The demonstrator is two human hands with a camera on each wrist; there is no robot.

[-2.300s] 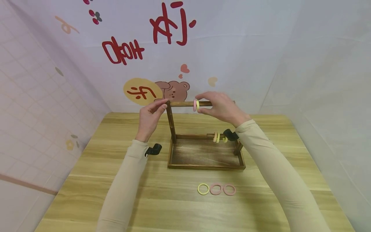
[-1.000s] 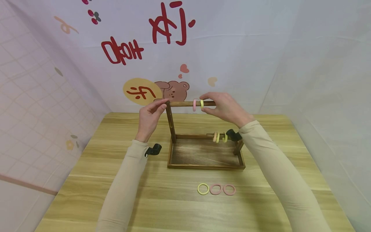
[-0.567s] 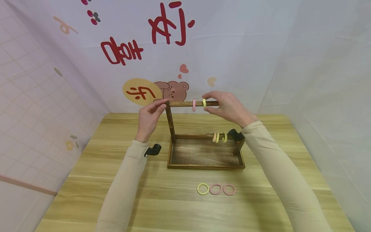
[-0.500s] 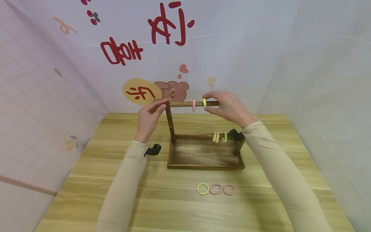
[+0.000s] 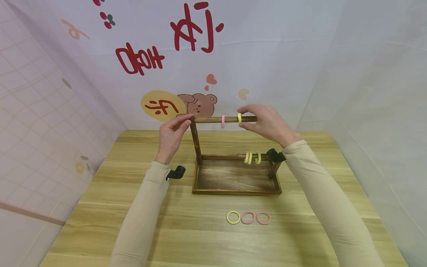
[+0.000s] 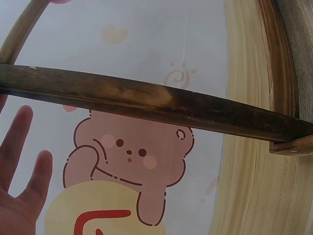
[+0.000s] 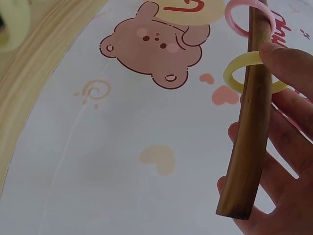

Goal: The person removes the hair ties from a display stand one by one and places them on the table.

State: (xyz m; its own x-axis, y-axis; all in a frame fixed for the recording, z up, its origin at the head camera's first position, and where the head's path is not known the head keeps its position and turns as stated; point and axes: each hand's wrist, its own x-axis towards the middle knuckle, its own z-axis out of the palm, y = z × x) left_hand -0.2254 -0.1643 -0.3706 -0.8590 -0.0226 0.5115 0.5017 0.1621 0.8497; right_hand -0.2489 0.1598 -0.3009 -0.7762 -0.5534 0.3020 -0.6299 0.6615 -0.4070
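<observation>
A dark wooden rack point(image 5: 196, 142) stands on the table, with an upper rod point(image 5: 210, 120) running right from its left post. At that top left corner my left hand point(image 5: 171, 139) pinches the rack between thumb and fingertips; in the left wrist view two of its fingers extend straight below the post point(image 6: 146, 100). My right hand point(image 5: 267, 120) pinches a yellow ring point(image 5: 239, 118) between thumb and fingertips, the ring encircling the upper rod. Left of it, a pink ring point(image 5: 223, 121) hangs on the same rod. In the right wrist view the rod's near end point(image 7: 237, 208) is free.
A lower rod point(image 5: 264, 157) carries an orange ring point(image 5: 246, 157) and two yellow rings point(image 5: 258, 158) above the rack's tray base point(image 5: 233, 192). In front lie a yellow ring point(image 5: 228, 217) and two pink rings point(image 5: 263, 224) on the wooden table point(image 5: 186, 237). A printed cloth point(image 5: 267, 55) hangs behind.
My right hand has drawn the yellow ring rightward along the upper rod, away from the pink ring, which stays about where it was. The left hand keeps its place at the corner.
</observation>
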